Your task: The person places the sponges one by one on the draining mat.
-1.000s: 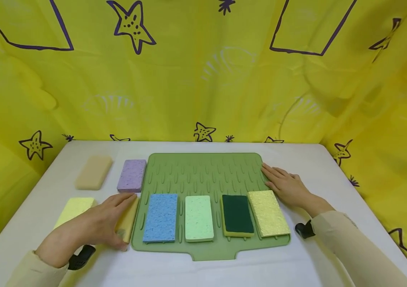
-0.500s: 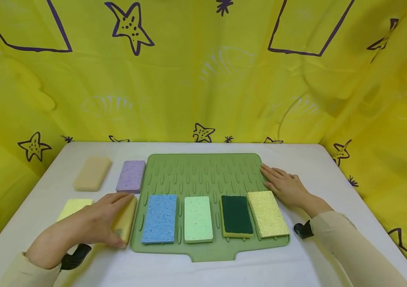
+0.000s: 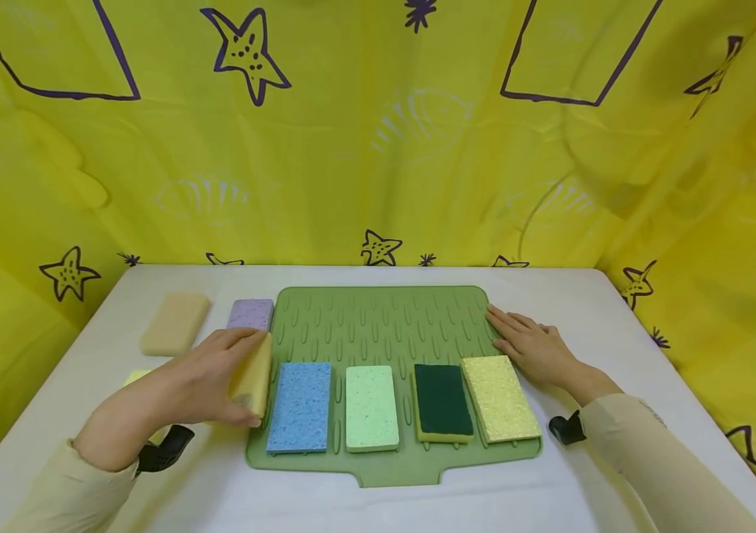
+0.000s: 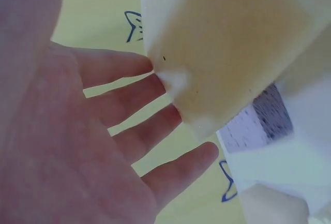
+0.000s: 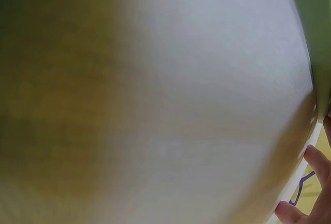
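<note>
My left hand grips a tan-yellow sponge by its edges, thumb at the near end and fingers at the far end. The sponge is above the left edge of the green ridged mat, tilted. In the left wrist view the sponge's broad face shows close up, fingertips against its edge. On the mat's front half lie a blue sponge, a mint sponge, a dark-green-topped scouring sponge and a speckled yellow sponge. My right hand rests at the mat's right edge, fingers extended.
Left of the mat, a purple sponge lies partly behind my left hand. Further left are a beige sponge and a pale yellow sponge, mostly covered by the left arm. A yellow patterned curtain encloses the white table.
The tan-yellow sponge has come up off the table in my left hand and shifted right and away from me, now overlapping the mat's edge in view. My right hand stays put.
</note>
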Demonstrator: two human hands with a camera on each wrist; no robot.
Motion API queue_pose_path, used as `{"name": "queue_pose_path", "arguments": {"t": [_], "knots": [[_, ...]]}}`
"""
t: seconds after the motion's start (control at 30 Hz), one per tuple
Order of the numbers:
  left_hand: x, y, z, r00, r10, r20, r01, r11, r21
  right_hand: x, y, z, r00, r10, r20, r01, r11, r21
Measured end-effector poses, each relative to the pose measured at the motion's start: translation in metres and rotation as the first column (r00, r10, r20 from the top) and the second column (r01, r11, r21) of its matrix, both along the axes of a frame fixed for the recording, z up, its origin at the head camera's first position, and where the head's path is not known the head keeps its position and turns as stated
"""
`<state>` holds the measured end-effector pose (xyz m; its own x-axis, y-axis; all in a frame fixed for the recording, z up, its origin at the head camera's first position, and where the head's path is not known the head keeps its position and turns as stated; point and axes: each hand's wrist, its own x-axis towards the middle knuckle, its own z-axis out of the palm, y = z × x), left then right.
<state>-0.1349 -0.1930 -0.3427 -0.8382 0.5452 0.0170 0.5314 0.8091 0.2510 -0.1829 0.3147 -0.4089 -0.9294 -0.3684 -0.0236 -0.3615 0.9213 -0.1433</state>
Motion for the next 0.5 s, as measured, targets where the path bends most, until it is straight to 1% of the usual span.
{"name": "queue_pose_path", "arguments": {"t": [0.1,0.27,0.43,0.5], "knots": [[-0.006,0.009,0.002,1.000,0.005,-0.002,-0.005,1.000,0.014,0.000,0.000,0.000,1.000,0.000,-0.014,0.000,1.000,-0.010],[-0.015,0.026,0.007,0.999,0.034,0.004,-0.034,0.999,0.040,-0.003,0.000,-0.002,0.999,0.011,-0.040,-0.012,1.000,-0.026],[-0.025,0.043,0.008,0.999,0.027,0.034,-0.029,0.998,0.053,-0.002,0.000,-0.001,1.000,0.005,-0.012,-0.005,1.000,-0.012],[-0.028,0.050,0.007,0.999,0.014,0.033,-0.016,0.999,0.050,-0.001,0.000,-0.001,1.000,0.000,-0.004,0.000,1.000,-0.002]]}}
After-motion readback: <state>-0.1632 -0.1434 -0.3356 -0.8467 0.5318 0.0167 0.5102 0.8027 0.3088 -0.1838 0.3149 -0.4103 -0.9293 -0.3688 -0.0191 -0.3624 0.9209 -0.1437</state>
